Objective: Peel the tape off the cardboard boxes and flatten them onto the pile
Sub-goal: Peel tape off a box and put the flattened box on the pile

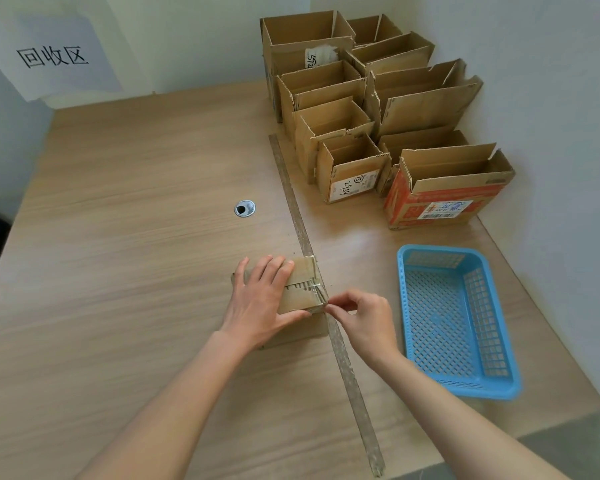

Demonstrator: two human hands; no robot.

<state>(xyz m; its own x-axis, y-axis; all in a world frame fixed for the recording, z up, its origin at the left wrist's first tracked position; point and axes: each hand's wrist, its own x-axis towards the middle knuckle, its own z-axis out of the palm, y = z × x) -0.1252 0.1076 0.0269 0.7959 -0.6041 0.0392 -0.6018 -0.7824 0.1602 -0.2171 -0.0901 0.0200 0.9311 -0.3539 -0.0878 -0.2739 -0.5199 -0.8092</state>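
A small cardboard box [303,284] stands on the wooden table [136,237] near its middle, with clear tape [321,294] wrinkled over its right edge. My left hand [262,299] lies on top of the box, fingers spread over it and thumb against its near side. My right hand [361,315] is just right of the box and pinches the tape at the box's near right corner. Several open cardboard boxes [354,168] stand at the back right.
A blue plastic basket [454,320] sits to the right of my hands. A long strip of tape [347,362] runs across the table from the boxes toward the near edge. A metal cable hole [245,208] is in the tabletop. A paper sign [52,57] hangs on the wall.
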